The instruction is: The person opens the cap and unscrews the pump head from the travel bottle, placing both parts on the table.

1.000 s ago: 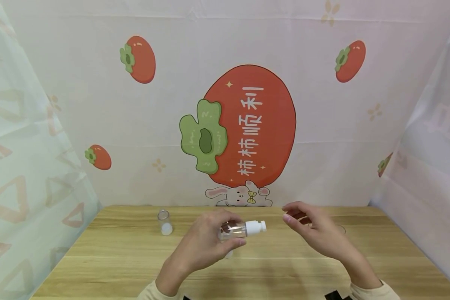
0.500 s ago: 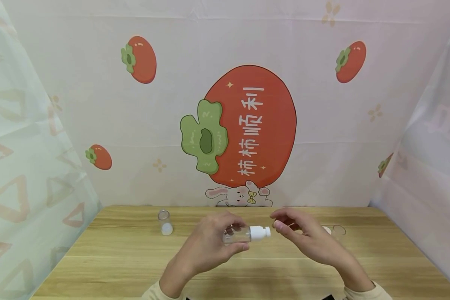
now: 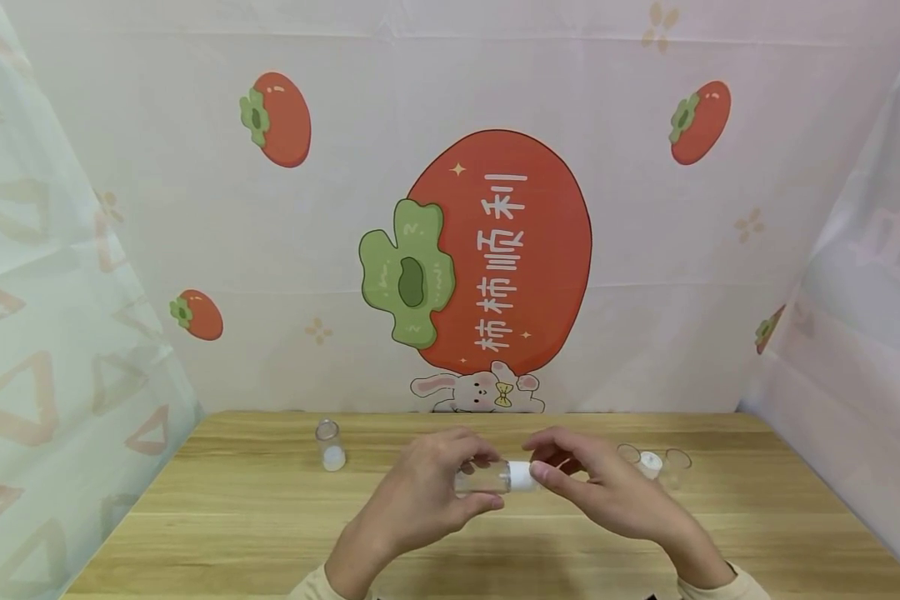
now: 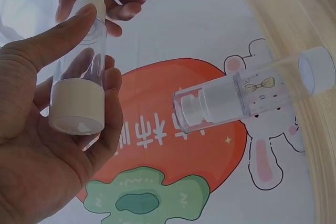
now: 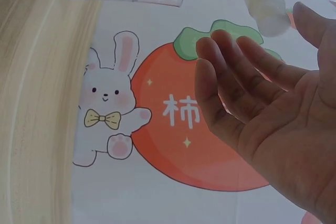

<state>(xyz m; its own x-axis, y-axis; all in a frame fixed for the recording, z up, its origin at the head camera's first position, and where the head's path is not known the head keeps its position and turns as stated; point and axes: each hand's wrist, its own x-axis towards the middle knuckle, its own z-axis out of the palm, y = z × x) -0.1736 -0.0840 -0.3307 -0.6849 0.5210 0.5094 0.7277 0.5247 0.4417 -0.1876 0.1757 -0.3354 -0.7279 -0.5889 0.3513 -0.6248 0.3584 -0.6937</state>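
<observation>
My left hand (image 3: 420, 492) grips a clear pump bottle (image 4: 79, 66) around its body, thumb along one side and fingers curled behind. The bottle lies nearly sideways above the table, its white pump top (image 3: 521, 476) pointing right. Its white base (image 4: 77, 106) shows in the left wrist view. My right hand (image 3: 596, 479) is beside the pump end, fingers loosely bent and spread. In the right wrist view the white pump head (image 5: 273, 22) appears in front of the thumb and fingertips, with a visible gap.
A second clear bottle (image 3: 330, 446) with a white base stands at the table's back left. Toward the back right are a small white piece (image 3: 650, 464) and clear round rims (image 3: 678, 458). A printed cloth (image 3: 645, 292) hangs behind the wooden table (image 3: 232, 533).
The left hand has carried the bottle a little right and lower. The right hand has come left and down to the pump end, revealing the white piece behind it.
</observation>
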